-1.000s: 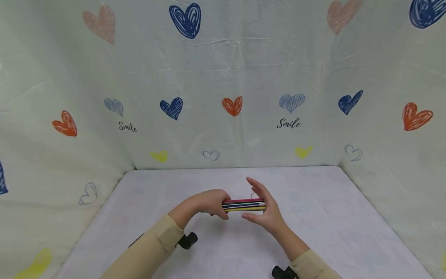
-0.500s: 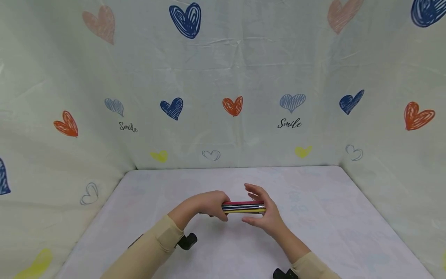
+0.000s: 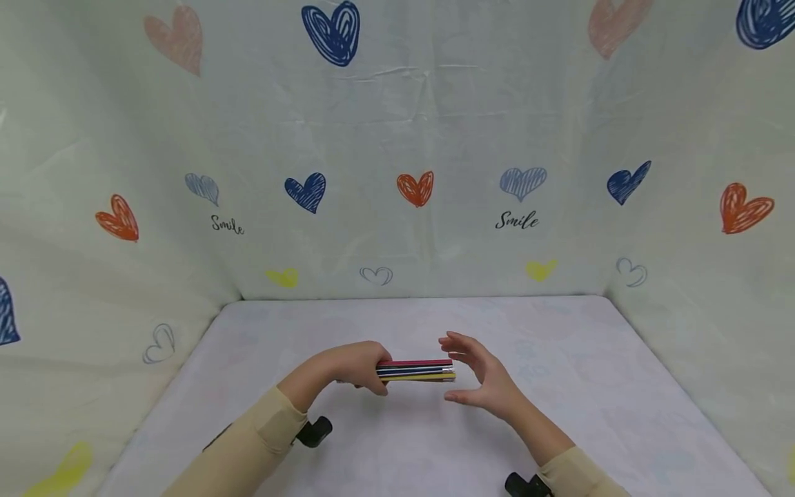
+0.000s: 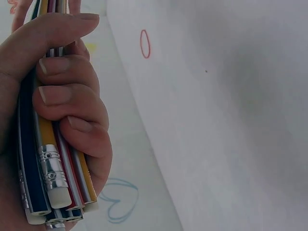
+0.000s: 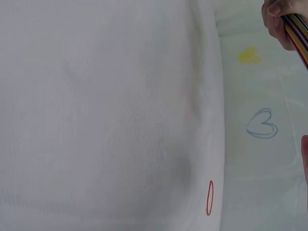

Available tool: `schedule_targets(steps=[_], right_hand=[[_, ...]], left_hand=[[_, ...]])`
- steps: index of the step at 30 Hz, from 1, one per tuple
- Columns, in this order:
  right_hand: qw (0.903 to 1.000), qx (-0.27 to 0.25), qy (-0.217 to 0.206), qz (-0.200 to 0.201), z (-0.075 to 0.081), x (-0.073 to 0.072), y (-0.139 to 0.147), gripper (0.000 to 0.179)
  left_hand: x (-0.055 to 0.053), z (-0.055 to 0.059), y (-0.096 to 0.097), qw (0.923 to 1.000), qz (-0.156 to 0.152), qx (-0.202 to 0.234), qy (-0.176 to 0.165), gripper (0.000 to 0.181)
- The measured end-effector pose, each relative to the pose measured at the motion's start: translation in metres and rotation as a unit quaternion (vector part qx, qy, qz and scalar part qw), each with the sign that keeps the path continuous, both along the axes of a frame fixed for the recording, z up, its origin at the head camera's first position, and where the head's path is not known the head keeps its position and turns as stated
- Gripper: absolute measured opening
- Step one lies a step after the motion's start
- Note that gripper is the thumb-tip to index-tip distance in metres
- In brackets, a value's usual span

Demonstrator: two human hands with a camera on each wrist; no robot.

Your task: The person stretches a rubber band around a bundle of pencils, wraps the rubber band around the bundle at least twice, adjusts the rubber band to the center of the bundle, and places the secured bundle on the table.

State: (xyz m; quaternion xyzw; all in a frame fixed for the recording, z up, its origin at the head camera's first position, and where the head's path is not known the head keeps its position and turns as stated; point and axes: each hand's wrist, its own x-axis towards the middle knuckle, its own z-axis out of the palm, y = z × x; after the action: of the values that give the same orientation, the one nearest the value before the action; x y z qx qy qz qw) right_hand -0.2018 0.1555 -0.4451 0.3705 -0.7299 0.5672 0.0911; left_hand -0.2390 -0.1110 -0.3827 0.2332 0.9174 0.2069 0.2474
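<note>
Your left hand (image 3: 360,364) gripped a bundle of pencils (image 3: 415,371), fingers curled round it | The bundle jutted rightward past those fingers | Your right hand (image 3: 486,381) hung near its protruding end, thumb and fingers spread, white tabletop (image 3: 621,414) beneath

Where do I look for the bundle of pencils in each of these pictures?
Head view: the pencils lie sideways near the centre, below the middle.
Left wrist view: the pencils run down the left side, partly covered.
Right wrist view: part of the pencils shows in the top right, cut off by the edge.
Shared landmark: the left hand, holding them in all three.
</note>
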Motion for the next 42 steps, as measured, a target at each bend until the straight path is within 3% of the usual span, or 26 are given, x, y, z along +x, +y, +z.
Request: schedule_targets(steps=[4,9,16,25,33,39,42], right_hand=[[0.9994,0.014,-0.030,-0.009,-0.002,-0.006,0.008,0.094],[0.9935,0.039,-0.104,-0.028,-0.010,-0.020,0.020,0.094],[0.9754,0.108,-0.181,-0.064,-0.025,-0.040,0.030,0.065],[0.9458,0.215,-0.196,-0.143,-0.043,-0.067,0.036,0.042],[0.9346,0.225,-0.230,-0.151,-0.053,-0.086,0.046,0.033],[0.9288,0.233,-0.251,-0.142,-0.049,-0.094,0.047,0.029],[0.9205,0.251,-0.257,-0.154,-0.048,-0.097,0.047,0.028]], left_hand=[[-0.001,-0.002,-0.010,0.9999,0.011,-0.009,0.005,0.018],[-0.004,-0.006,-0.015,0.9994,0.032,-0.014,0.008,0.019],[-0.005,-0.015,-0.014,0.9988,0.046,-0.008,0.016,0.017],[-0.002,-0.022,-0.011,0.9985,0.045,-0.006,0.031,0.017],[0.001,-0.022,-0.011,0.9985,0.037,-0.012,0.038,0.016],[0.001,-0.021,-0.013,0.9988,0.031,-0.003,0.037,0.016],[0.001,-0.021,-0.013,0.9989,0.029,0.000,0.037,0.016]])
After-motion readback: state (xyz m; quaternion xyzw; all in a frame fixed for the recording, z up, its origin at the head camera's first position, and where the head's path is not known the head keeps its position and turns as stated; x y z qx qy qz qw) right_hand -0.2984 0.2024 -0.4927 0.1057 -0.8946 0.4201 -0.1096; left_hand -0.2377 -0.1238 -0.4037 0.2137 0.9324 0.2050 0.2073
